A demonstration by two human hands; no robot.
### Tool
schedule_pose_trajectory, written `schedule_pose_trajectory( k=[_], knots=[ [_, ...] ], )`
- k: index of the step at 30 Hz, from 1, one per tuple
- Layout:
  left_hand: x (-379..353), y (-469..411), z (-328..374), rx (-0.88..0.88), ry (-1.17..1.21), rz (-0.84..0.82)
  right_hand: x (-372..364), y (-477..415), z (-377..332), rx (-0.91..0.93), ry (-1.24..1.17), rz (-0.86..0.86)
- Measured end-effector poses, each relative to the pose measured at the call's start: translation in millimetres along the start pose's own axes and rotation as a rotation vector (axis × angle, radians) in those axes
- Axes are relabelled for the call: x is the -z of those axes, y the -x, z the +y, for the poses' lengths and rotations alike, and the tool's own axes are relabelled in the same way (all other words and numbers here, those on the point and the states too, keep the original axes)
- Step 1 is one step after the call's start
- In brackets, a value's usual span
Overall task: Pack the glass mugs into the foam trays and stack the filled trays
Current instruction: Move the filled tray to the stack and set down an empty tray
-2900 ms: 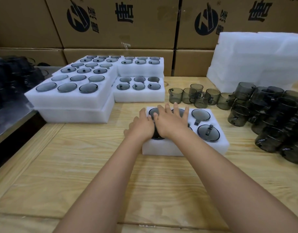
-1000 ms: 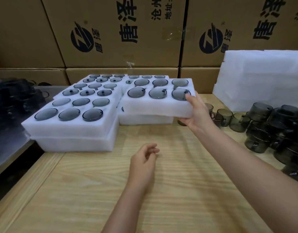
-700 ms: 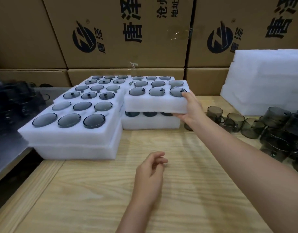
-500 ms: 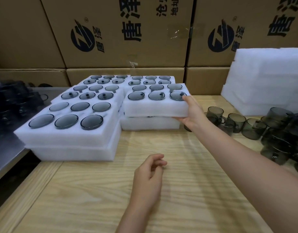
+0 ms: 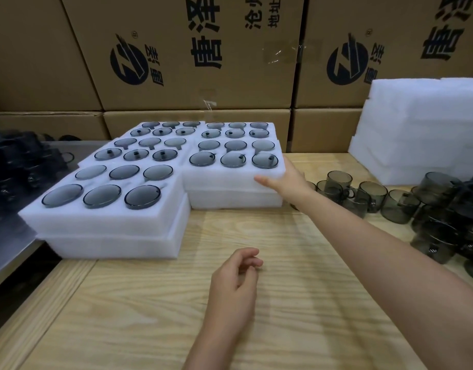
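Presently: right hand (image 5: 286, 180) clasps the right end of a six-mug foam tray (image 5: 224, 178), thumb along its front face; the tray sits on a second filled tray (image 5: 235, 200), edges nearly flush. Left hand (image 5: 235, 284) idle over the table (image 5: 296, 316), fingers loosely curled, empty. Done: further filled trays (image 5: 104, 222) stacked at left. Outstanding, by judgement: many loose glass mugs (image 5: 371, 193) at right; white foam stack (image 5: 417, 129) beyond.

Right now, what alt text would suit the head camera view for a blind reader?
A person's right hand holds the front right corner of a filled foam tray set on a lower tray, beside stacked trays. The left hand is loosely curled over the table; loose glass mugs stand at right.
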State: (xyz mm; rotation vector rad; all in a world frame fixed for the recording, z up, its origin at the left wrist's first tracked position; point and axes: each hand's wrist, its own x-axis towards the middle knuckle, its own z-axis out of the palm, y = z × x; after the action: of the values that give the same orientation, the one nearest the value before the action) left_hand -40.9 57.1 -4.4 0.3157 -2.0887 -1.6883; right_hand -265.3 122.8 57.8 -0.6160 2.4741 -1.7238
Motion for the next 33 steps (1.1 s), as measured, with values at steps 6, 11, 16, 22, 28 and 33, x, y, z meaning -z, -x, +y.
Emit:
schedule_pose_trajectory(
  k=[6,11,16,22,28,33],
  knots=[
    [-1,0,0,-0.008,-0.022,0.005,-4,1,-1,0.009,-0.041,0.040],
    [1,0,1,0.011,-0.004,0.013,2,7,-11,0.050,0.140,0.083],
    [1,0,2,0.029,-0.007,0.019,83,-1,-32,0.155,0.453,0.428],
    [2,1,5,0.002,-0.032,0.011,225,-20,-36,0.050,0.948,0.670],
    [3,-1,3,-0.004,-0.042,0.013,284,-42,-35,-0.080,0.996,0.515],
    [3,-2,1,0.004,-0.013,0.032,282,-57,-27,-0.225,1.024,0.416]
  ],
)
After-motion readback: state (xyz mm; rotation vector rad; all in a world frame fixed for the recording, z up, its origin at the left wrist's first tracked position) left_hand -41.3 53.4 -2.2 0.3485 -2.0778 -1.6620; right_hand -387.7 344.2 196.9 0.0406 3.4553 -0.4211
